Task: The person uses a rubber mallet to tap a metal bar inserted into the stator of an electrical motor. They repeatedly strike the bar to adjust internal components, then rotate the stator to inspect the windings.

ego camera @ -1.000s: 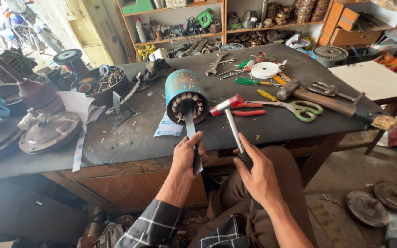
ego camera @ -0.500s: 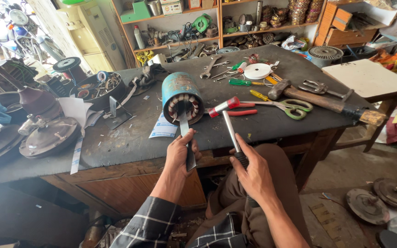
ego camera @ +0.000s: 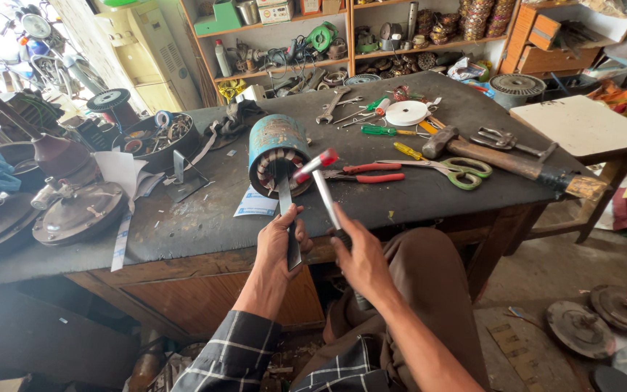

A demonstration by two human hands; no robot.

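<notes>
We find the left hand [ego camera: 279,243] gripping a flat blade [ego camera: 287,218] set into the stator [ego camera: 279,154] on the counter [ego camera: 205,218]; right hand [ego camera: 361,258] clasps the small hammer [ego camera: 326,190]. We advise light, square taps.

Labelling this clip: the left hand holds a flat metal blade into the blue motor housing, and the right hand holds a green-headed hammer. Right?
Not quite. The head view shows the small hammer in the right hand has a red head, not green. The left hand does hold the flat metal blade into the blue motor housing.
</notes>
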